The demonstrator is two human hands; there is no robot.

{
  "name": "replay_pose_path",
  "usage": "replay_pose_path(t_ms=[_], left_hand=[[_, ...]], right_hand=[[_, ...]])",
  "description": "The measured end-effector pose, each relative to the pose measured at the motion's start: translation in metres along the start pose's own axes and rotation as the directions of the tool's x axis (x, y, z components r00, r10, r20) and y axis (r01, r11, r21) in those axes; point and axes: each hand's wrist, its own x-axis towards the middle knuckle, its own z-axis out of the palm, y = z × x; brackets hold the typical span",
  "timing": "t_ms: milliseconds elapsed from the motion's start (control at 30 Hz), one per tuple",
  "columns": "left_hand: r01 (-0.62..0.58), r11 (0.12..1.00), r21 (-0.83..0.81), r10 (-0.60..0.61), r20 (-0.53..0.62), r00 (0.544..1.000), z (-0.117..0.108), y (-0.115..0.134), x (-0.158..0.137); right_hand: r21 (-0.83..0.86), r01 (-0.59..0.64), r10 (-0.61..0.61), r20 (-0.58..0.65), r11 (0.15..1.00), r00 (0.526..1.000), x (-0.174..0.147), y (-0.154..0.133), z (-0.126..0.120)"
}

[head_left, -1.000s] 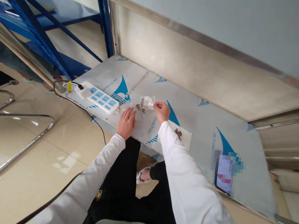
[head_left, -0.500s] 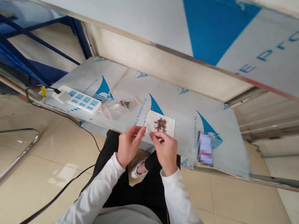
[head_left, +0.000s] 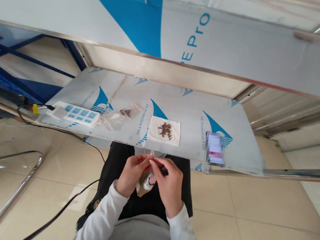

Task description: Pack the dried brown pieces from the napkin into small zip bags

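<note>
Over my lap, just in front of the shelf edge, my two hands meet at the fingertips. My left hand (head_left: 132, 172) is closed in a pinch on a small clear plastic piece (head_left: 152, 153), whose tip sticks up between the fingers. Against it, the thumb and forefinger of my right hand (head_left: 170, 179) are pressed together; anything between them is too small to make out. Beyond the hands, a white paper napkin (head_left: 174, 139) lies on the shelf with a loose pile of small brown sticks (head_left: 165, 130) on it.
The film-covered metal shelf (head_left: 191, 149) carries a white power strip (head_left: 75, 114) at left, clear zip bags (head_left: 119, 118) with some brown pieces, and a blurred-out phone-like item (head_left: 215, 149) at right. An upper shelf (head_left: 125, 25) overhangs the back. A black cable (head_left: 61, 212) runs along the floor.
My hands have drawn back from the napkin's front edge towards my lap and come together. The view has shifted slightly; the things on the shelf stay in place.
</note>
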Motion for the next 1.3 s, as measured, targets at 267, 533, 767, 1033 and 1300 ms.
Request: replay_pose_path(t_ms=[267, 533, 767, 1033, 1300], left_hand=[[0.042, 0.999, 0.014, -0.043, 0.1, 0.994, 0.003, 0.002, 0.01], [-0.303, 0.481, 0.823, 0.486, 0.038, 0.873, 0.016, 0.015, 0.009], [-0.388, 0.542, 0.745, 0.36, 0.212, 0.909, 0.028, 0.037, 0.014], [-0.443, 0.316, 0.839, 0.372, 0.32, 0.871, 0.037, 0.069, 0.014], [-0.356, 0.212, 0.91, 0.516, 0.205, 0.832, 0.003, 0.065, 0.023]], right_hand=[[0.17, -0.203, 0.167, 0.205, 0.964, 0.964, 0.015, 0.009, -0.016], [-0.257, -0.041, 0.006, -0.135, 0.966, 0.991, 0.037, 0.019, -0.02], [0.169, 0.138, -0.175, 0.23, 0.976, 0.957, 0.046, 0.035, -0.036], [0.435, -0.054, -0.122, 0.367, 0.899, 0.922, 0.061, 0.036, -0.024], [-0.216, 0.082, 0.01, 0.395, 0.973, 0.918, 0.123, 0.058, -0.035]])
